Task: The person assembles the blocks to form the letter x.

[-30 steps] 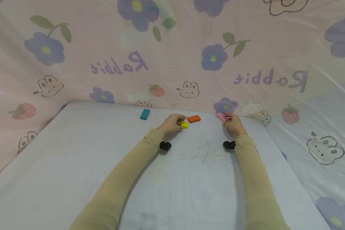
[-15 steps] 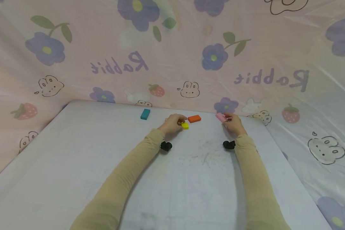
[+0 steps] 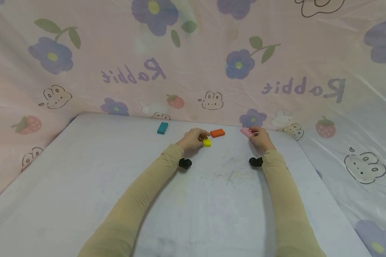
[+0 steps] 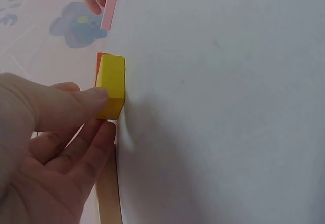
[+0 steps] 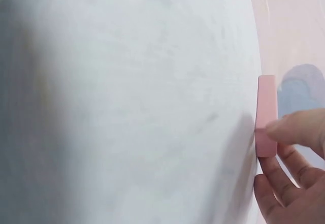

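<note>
My left hand (image 3: 193,139) pinches a small yellow block (image 3: 207,143) with the thumb on its near face, plain in the left wrist view (image 4: 112,84). Just beyond it lies an orange block (image 3: 217,133) on the table, mostly hidden behind the yellow one in the left wrist view. To the right, my right hand (image 3: 261,139) grips a pink block (image 3: 246,132) between thumb and fingers, by its near end. Whether the pink block touches the tabletop cannot be told. A beige block (image 4: 108,193) stands behind my left fingers, almost covered in the head view.
A teal block (image 3: 162,128) lies left of my left hand near the back edge. The white table (image 3: 115,185) meets a pink printed curtain (image 3: 186,78) at the back and sides. Dark scuffs mark the tabletop between my forearms.
The yellow block has shifted slightly down in the head view, towards me, still in my left hand. My right hand and the pink block have barely moved; the orange and teal blocks stay put.
</note>
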A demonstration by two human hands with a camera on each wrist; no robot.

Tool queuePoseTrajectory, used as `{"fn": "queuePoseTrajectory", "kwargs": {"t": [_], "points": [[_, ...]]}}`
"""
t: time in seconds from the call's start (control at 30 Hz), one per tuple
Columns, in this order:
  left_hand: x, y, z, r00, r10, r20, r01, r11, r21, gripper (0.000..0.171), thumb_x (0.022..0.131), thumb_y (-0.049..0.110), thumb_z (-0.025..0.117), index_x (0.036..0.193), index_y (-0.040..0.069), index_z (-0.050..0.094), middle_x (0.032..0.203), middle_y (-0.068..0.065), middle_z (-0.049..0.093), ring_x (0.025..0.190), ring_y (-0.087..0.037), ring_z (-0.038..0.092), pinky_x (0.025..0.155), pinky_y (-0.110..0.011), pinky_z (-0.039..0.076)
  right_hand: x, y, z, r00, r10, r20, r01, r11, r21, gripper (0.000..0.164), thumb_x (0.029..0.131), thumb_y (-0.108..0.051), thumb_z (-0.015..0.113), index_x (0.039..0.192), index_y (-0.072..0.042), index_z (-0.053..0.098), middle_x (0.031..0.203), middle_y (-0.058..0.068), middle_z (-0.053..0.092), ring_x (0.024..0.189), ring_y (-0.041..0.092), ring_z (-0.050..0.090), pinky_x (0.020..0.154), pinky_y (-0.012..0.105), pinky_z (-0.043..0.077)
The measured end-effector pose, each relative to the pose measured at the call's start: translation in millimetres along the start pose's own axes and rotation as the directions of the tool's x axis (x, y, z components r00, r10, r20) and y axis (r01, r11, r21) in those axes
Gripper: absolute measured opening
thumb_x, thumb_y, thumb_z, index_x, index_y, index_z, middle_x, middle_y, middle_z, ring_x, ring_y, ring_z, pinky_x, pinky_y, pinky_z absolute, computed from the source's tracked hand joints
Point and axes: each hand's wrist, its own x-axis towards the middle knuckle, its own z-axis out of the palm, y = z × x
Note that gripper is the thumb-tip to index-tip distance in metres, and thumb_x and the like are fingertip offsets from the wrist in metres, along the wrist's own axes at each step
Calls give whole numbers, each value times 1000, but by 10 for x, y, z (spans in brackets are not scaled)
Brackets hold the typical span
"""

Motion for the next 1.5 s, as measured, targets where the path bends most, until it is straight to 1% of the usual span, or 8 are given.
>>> {"fn": "queuePoseTrajectory", "kwargs": {"t": [0.13, 0.23, 0.47, 0.67, 0.9, 1.07, 1.3, 1.5], "points": [[6, -2, -2, 1000, 4, 16, -4, 1000, -5, 44, 85, -7, 65, 127, 3, 60, 114, -9, 62, 101, -19, 56, 91, -26, 46, 9, 10, 4, 1000, 11, 3, -11, 1000, -4, 50, 90, 4, 49, 139, 10, 38, 138, 30, 40, 117, 41, 44, 98, 49, 37], [15, -5, 1, 1000, 6, 22, -6, 1000, -7, 44, 84, -5, 68, 127, 4, 60, 113, -9, 62, 101, -19, 57, 90, -25, 47, 5, 1, 6, 1000, 12, -4, -12, 1000, -16, 50, 91, 2, 52, 138, 10, 39, 137, 30, 41, 115, 41, 44, 98, 50, 38], [30, -7, 23, 999, 31, 13, -31, 999, 14, 43, 84, -3, 70, 125, 3, 61, 111, -9, 63, 98, -19, 57, 88, -25, 47, 15, -9, 5, 1000, 18, 5, -18, 1000, -21, 49, 92, 1, 53, 139, 10, 38, 137, 30, 41, 118, 41, 43, 100, 51, 36], [20, 10, 24, 1000, 16, 17, -16, 1000, 15, 44, 84, -4, 70, 127, 3, 60, 112, -9, 63, 98, -19, 57, 88, -26, 47, 19, -24, 0, 1000, 22, 15, -22, 999, -29, 50, 92, 1, 53, 139, 10, 38, 135, 32, 41, 118, 42, 44, 100, 51, 36], [0, 32, 28, 999, 19, 31, -20, 999, 30, 45, 83, -4, 70, 126, 3, 60, 113, -9, 62, 99, -19, 56, 89, -26, 47, 15, 0, 14, 999, 41, 23, -40, 999, -28, 50, 92, 0, 54, 139, 9, 39, 137, 31, 40, 119, 40, 41, 105, 52, 31], [5, 30, 36, 999, 29, 44, -31, 999, 38, 44, 83, -6, 70, 125, 2, 61, 117, -10, 63, 101, -19, 57, 91, -26, 46, 12, -5, 7, 999, 12, 33, -10, 998, -55, 49, 91, 0, 55, 137, 10, 40, 133, 32, 43, 116, 42, 43, 101, 53, 34], [-3, 42, 42, 998, 0, 61, -3, 999, 44, 40, 83, -5, 70, 122, 2, 63, 118, -9, 63, 100, -18, 57, 89, -25, 46, -26, -35, 28, 998, 46, 39, -43, 997, -68, 49, 91, -6, 57, 136, 7, 42, 133, 30, 43, 115, 40, 43, 102, 53, 34], [-8, 59, 41, 998, -4, 66, 1, 999, 50, 38, 83, -5, 70, 120, 1, 65, 117, -9, 63, 98, -18, 56, 87, -24, 47, -50, -68, 46, 997, 63, 40, -60, 996, -69, 47, 91, -8, 58, 134, 4, 43, 133, 29, 43, 116, 40, 43, 101, 54, 34]]}}
